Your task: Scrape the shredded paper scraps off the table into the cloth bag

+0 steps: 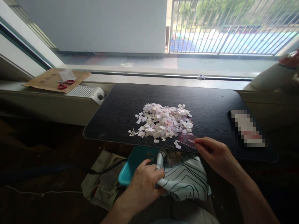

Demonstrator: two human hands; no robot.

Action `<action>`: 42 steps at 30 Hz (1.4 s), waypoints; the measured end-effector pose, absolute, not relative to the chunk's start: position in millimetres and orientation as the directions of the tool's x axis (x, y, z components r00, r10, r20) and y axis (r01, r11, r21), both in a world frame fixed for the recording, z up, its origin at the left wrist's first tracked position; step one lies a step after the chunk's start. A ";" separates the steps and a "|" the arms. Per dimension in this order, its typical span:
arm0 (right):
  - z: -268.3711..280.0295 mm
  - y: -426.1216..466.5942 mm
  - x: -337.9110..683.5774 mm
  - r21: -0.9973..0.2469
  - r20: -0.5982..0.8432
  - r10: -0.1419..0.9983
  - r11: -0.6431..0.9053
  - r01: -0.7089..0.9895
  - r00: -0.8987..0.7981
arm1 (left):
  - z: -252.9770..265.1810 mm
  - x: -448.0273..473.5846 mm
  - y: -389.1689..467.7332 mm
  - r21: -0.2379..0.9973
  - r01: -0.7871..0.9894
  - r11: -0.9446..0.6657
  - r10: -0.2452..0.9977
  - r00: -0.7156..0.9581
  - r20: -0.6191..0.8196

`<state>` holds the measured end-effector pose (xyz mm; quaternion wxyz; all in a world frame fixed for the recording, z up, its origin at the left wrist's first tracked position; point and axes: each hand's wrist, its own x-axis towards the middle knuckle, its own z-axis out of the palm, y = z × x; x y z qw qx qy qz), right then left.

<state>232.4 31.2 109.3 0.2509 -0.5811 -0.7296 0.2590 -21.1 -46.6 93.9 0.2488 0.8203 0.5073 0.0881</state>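
A heap of small cut paper pieces (165, 121) lies on the dark wood-grain table (207, 99). My right hand (215, 152) pinches a thin, translucent pinkish sheet (187, 140), flat against the tabletop at the heap's near right side. Two or so loose scraps (177, 145) lie by its left end. Below the table's near edge, my left hand (147, 174) grips the rolled rim of a white cloth bag (187, 177) with black wavy lines. The bag's mouth is spread beneath the edge, and something brownish shows inside, too dim to name.
A turquoise bin (126, 174) stands under the table, left of the bag. Red-handled scissors (66, 84) rest on a brown envelope (46, 79) on the sill. A blurred-out rectangular object (247, 129) lies at the table's right. A white vase-like object (273, 74) stands at far right.
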 end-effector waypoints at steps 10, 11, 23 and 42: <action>111.6 26.9 234.0 -0.699 0.030 0.983 0.152 0.699 -0.183 | 95.7 -20.4 -44.1 0.494 0.800 -0.340 0.876 0.461 -0.143; 111.2 26.9 233.8 -0.706 0.030 0.982 0.153 0.691 -0.187 | 95.9 -20.2 -43.7 0.493 0.800 -0.342 0.874 0.464 -0.146; 119.5 15.0 240.7 -0.730 -0.091 0.963 0.110 0.674 -0.256 | 96.2 -20.3 -43.9 0.495 0.794 -0.354 0.871 0.473 -0.136; 112.0 18.2 233.9 -0.741 -0.036 0.975 0.121 0.661 -0.218 | 98.0 -19.6 -42.6 0.489 0.797 -0.355 0.866 0.477 -0.148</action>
